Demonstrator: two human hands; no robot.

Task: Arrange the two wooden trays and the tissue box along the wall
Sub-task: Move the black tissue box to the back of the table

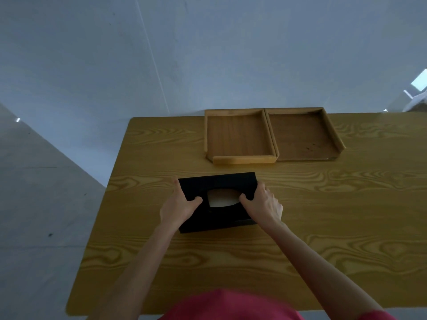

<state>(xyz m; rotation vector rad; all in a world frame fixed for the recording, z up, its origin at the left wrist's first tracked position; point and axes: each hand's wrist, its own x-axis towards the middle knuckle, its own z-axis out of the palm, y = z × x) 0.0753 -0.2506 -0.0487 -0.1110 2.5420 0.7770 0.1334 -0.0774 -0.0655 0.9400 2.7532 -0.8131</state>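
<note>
Our left hand (179,207) grips the left end of the black rectangular tissue box (219,187), thumb on top, fingers wrapped over its side. The box sits at table centre, with the oval opening up. Our right hand (263,205) clamps its right end likewise. At one o'clock, two shallow rectangular wooden trays (238,135) (302,137) touch side by side against the pale wall (208,54) on the yellow grained wooden table (323,215).

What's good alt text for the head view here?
Both hands, left hand and right hand, grip the ends of a black tissue box on a wooden table. Beyond it, two empty wooden trays, left tray and right tray, sit side by side against the wall.
</note>
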